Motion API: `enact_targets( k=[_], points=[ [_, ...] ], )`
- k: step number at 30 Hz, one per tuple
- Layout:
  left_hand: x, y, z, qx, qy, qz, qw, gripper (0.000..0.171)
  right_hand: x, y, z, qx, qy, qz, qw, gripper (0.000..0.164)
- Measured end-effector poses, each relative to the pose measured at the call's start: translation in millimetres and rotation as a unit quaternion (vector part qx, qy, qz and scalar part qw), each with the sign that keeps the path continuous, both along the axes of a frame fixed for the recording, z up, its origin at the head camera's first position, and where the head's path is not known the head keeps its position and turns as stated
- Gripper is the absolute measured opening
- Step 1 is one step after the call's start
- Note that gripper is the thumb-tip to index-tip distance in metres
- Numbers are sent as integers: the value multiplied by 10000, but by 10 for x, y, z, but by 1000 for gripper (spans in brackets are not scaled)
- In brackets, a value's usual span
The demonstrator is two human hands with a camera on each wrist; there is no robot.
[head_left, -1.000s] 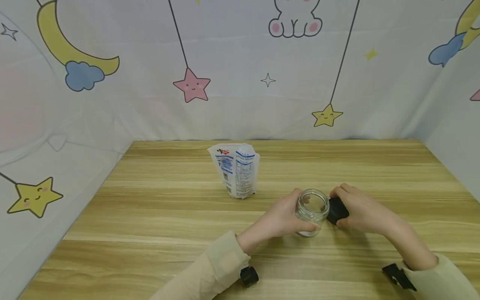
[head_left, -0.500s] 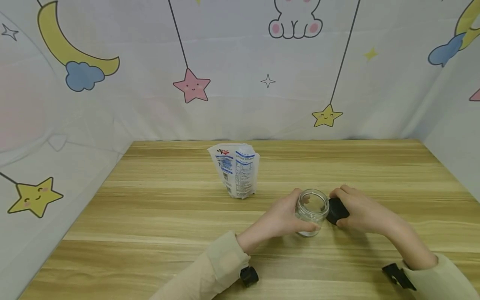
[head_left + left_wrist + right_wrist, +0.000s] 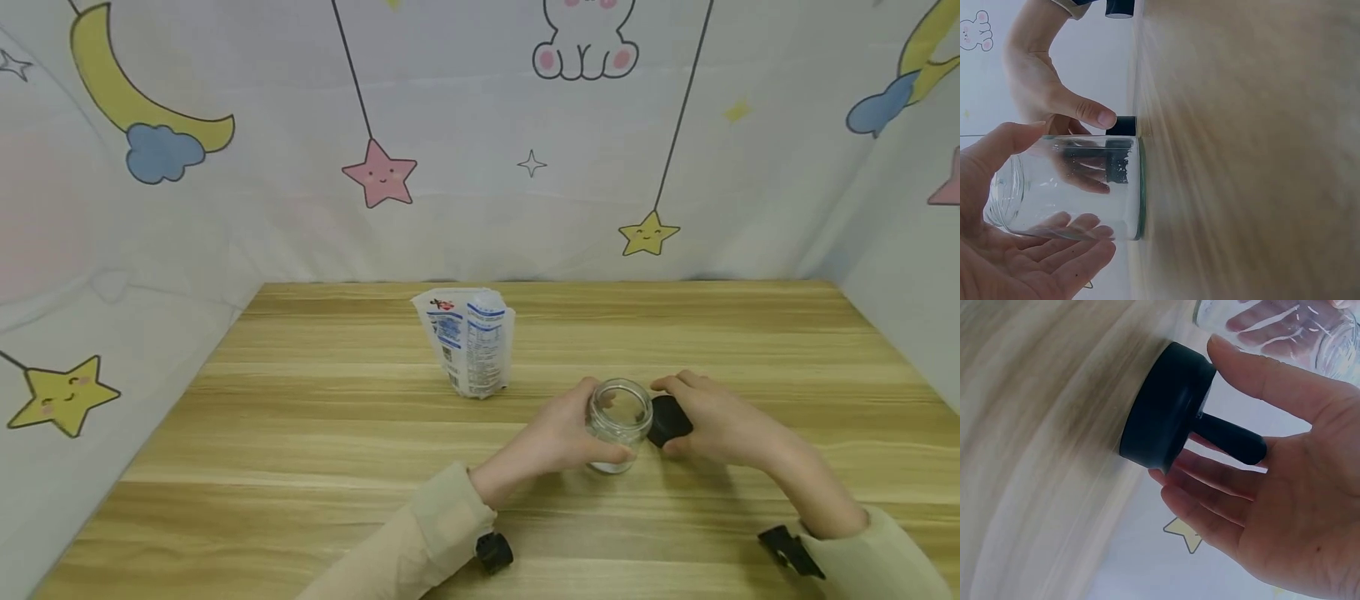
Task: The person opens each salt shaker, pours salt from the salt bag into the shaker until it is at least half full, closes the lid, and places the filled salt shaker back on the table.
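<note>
My left hand [image 3: 566,433] is round a clear glass jar [image 3: 619,417], thumb on the near side and fingers on the far side. The jar stands upright and open-topped on the table, with something white low inside, near its base [image 3: 1132,206]. Just right of it, my right hand [image 3: 727,421] holds a black funnel-shaped piece [image 3: 667,421] between thumb and fingers. In the right wrist view the black piece [image 3: 1166,406] has its wide end down at the table and its narrow stem pointing toward the palm. Jar and black piece are close together; whether they touch I cannot tell.
A white pouch [image 3: 480,346] with blue print stands on the wooden table [image 3: 337,417], behind and left of the jar. White cloth [image 3: 465,225] with cartoon stars and moons hangs along the back and both sides.
The whole head view has shifted slightly, so everything sits a little further left in it. Both hands keep the same hold, and the jar, black piece and pouch stay in place.
</note>
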State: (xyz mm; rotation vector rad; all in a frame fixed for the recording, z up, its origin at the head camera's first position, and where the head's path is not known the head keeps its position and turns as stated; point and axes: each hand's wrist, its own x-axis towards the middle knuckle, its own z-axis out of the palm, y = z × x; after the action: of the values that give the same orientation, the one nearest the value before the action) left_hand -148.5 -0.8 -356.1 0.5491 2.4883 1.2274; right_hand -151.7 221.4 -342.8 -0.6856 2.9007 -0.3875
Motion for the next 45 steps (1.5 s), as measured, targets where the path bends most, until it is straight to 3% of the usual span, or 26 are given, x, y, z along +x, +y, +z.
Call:
enact_targets(
  k=[10,15,25,32,45],
  points=[
    [-15,-37,40,-60,-182,-6,9998,62,22,11,78,-172,-262,110,9994,79],
    [-36,-31,56,-54,-219,-145,9996,60,43,22,145,-287,-334,-48,9990,78],
    [-63,-56,47,-137,-259,-318,9991,65,121,-23,316,-476,-74,-102,9988,64],
    [-53,-99,70,-177,-166,-399,9989,76,146,-70,419,-584,71,-55,9983,41],
    [1,-256,186,122,-415,-245,9988,84,234,-217,637,-1207,158,-504,9913,40]
  ],
)
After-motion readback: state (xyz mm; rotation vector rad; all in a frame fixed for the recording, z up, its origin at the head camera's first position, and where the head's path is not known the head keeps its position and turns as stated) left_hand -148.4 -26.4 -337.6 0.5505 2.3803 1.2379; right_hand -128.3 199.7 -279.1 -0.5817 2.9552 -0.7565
